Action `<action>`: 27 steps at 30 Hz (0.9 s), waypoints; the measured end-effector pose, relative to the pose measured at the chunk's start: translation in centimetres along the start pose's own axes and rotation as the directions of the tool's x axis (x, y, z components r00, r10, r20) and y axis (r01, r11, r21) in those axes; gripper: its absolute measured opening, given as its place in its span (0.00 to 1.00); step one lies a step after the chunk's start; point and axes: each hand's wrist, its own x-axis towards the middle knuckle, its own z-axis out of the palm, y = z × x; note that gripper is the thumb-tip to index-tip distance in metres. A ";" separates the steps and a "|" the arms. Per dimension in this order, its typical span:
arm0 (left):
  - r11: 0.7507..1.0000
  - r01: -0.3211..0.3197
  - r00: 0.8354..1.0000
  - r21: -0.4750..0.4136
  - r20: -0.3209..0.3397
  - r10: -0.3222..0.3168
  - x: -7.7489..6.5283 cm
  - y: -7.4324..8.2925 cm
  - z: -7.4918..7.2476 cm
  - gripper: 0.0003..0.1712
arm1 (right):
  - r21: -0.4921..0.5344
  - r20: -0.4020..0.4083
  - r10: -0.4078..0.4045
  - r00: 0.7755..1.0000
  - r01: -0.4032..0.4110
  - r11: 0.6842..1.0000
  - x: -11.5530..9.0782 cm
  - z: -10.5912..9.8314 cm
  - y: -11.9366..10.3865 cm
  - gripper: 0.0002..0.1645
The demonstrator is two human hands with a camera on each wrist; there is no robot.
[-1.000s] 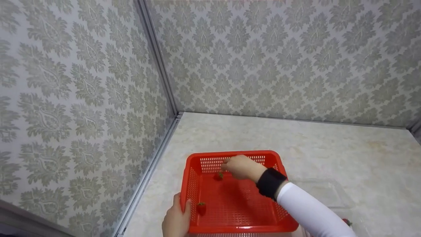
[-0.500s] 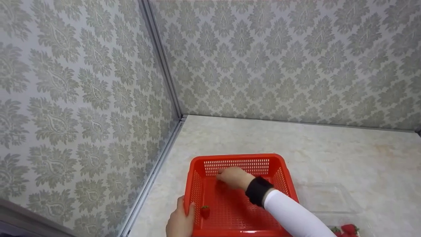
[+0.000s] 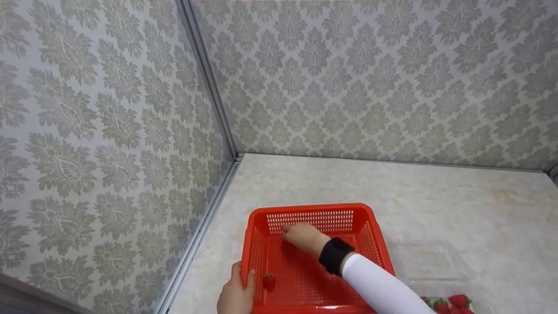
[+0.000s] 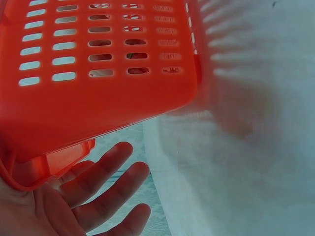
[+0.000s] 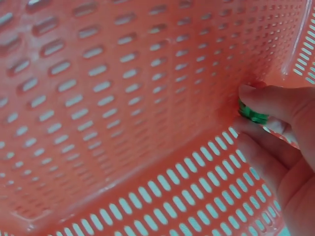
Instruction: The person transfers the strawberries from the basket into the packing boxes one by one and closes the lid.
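A red plastic basket (image 3: 305,208) with slotted walls stands on the table. My left hand (image 3: 237,293) grips its left rim, thumb inside; in the left wrist view the other fingers (image 4: 101,196) spread outside, below the rim. Down in the basket near the back left corner, my right hand (image 3: 304,237) pinches a strawberry, hidden in the head view. The right wrist view shows its green leafy cap (image 5: 252,114) between thumb and fingers; the red body is mostly covered. Another strawberry (image 3: 269,282) lies on the basket floor by the left wall.
To the right of the basket is a clear plastic container (image 3: 429,261), its near part holding several strawberries (image 3: 460,300), partly cut off by the frame. Patterned walls (image 3: 357,87) close off the table at the back and left.
My right hand has lowered to the strawberry near the back left corner and pinches it. The left hand keeps its grip on the rim. The view has shifted slightly.
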 end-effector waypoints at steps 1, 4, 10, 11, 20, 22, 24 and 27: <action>1.000 0.004 1.000 -0.003 0.006 -0.004 0.0 0.0 -0.1 0.29 | 0.007 -0.001 0.003 1.000 -0.003 1.000 0.1 0.1 0.0 0.08; 1.000 0.003 1.000 -0.008 -0.005 -0.003 -0.1 0.0 -0.1 0.29 | 0.019 -0.016 0.013 1.000 -0.012 1.000 0.2 0.3 -0.2 0.09; 0.997 -0.070 0.994 0.008 -0.081 0.071 -0.3 -0.1 0.1 0.28 | 0.009 -0.052 0.047 0.998 -0.047 0.999 0.1 0.6 -0.6 0.08; 0.997 -0.077 0.992 0.016 -0.097 0.078 -0.4 -0.1 0.1 0.27 | 0.006 -0.051 0.049 0.997 -0.049 0.999 0.1 0.6 -0.7 0.09; 0.999 -0.044 0.997 0.010 -0.057 0.044 -0.4 0.1 0.3 0.28 | 0.054 0.000 0.045 0.999 -0.045 0.997 -1.3 -0.4 0.1 0.10; 1.000 -0.024 0.999 0.004 -0.036 0.024 -0.2 0.1 0.2 0.29 | 0.070 -0.019 0.044 0.999 -0.043 0.997 -1.8 -0.9 0.5 0.08; 1.000 -0.004 1.000 -0.006 -0.018 0.004 -0.2 0.0 0.1 0.28 | 0.100 -0.028 0.043 0.999 -0.040 0.994 -2.3 -1.6 0.9 0.06; 1.000 0.011 1.000 -0.002 -0.022 -0.011 -0.1 0.0 0.0 0.28 | 0.180 -0.017 0.063 0.998 -0.059 0.982 -3.0 -3.2 1.6 0.06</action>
